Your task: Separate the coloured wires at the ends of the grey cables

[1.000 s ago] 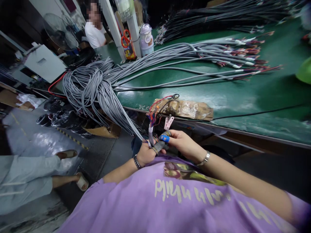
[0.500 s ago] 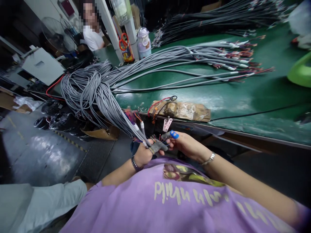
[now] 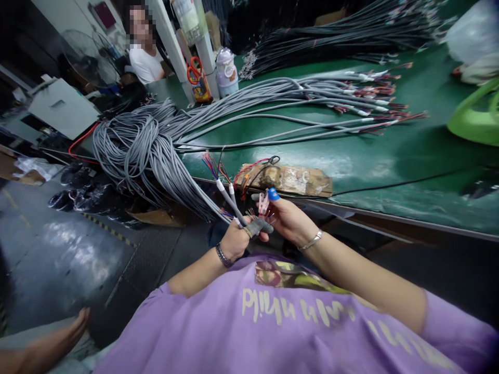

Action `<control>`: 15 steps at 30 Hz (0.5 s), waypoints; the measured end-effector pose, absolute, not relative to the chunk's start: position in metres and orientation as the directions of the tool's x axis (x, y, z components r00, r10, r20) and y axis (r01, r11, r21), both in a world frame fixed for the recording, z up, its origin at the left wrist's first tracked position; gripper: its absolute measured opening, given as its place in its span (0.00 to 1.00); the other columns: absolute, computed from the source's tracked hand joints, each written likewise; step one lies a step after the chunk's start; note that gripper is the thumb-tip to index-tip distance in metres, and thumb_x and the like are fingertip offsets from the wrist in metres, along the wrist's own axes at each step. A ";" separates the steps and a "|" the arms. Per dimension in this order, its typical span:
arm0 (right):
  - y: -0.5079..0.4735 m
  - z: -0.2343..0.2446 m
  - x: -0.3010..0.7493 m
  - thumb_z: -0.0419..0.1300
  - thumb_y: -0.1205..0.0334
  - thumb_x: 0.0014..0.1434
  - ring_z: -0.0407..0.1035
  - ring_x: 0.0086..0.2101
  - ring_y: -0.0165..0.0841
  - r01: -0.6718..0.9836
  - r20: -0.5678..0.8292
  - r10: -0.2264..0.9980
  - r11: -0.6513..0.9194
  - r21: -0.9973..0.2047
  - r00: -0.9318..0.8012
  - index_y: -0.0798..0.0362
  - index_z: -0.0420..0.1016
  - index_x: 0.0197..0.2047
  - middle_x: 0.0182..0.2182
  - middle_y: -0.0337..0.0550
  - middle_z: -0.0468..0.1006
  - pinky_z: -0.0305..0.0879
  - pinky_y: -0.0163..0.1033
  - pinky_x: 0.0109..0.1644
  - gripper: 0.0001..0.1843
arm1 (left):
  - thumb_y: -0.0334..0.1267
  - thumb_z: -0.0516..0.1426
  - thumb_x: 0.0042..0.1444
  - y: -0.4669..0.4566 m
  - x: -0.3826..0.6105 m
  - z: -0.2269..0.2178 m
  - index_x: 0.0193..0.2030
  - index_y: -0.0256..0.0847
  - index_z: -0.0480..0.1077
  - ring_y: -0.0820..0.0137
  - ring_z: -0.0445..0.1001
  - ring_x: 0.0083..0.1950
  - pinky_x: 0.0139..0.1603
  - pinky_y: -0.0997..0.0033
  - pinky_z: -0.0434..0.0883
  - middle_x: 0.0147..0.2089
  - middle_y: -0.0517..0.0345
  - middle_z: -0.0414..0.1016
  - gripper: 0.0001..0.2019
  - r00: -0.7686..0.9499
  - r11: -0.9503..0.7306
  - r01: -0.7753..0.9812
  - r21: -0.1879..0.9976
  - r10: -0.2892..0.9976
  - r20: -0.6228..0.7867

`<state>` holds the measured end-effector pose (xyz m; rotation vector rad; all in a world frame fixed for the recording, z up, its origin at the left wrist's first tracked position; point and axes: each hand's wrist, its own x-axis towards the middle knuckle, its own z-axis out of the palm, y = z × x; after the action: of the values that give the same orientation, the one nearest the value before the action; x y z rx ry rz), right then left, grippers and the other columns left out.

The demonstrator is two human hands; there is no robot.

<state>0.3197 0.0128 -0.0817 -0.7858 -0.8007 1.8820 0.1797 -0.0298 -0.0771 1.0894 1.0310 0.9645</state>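
Observation:
My left hand [image 3: 238,240], with a grey finger covering, is closed round the ends of several grey cables [image 3: 233,203]. Thin coloured wires [image 3: 212,165] fan out of their white-wrapped tips, and shorter strands stick up beside my thumb. A pink clothes peg [image 3: 263,203] is at the bench edge. My right hand [image 3: 290,221], its thumb wearing a blue cover, has thumb and finger round the peg. A few fine strands show just below the peg, near the right fingers. Behind it lies a tape-wrapped wooden block [image 3: 298,178] with red and black leads.
A looped grey cable bundle [image 3: 136,140] hangs over the green bench [image 3: 351,156]. Black cables [image 3: 331,47], a lilac bottle [image 3: 226,72] and orange-handled scissors [image 3: 195,70] are farther back. A green plastic object [image 3: 473,117] is at right. Another person's hand [image 3: 58,340] shows at lower left.
My right hand has moved up from the wire ends to the pink peg and taken hold of it. The cables in my left hand stand more upright. Another person's hand has appeared at lower left.

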 end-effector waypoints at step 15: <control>0.013 -0.079 0.323 0.59 0.41 0.59 0.67 0.25 0.29 -0.605 -0.347 0.842 -0.538 -0.587 -0.413 0.53 0.76 0.30 0.25 0.42 0.75 0.66 0.34 0.28 0.23 | 0.54 0.61 0.53 -0.036 0.173 -0.077 0.31 0.33 0.78 0.71 0.73 0.27 0.32 0.73 0.69 0.25 0.51 0.77 0.21 0.306 0.193 -0.098 0.976 0.939 -0.155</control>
<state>0.3234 0.0127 -0.0786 -0.7783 -0.4687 2.0321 0.1726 -0.0364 -0.0770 1.1174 0.9772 0.9201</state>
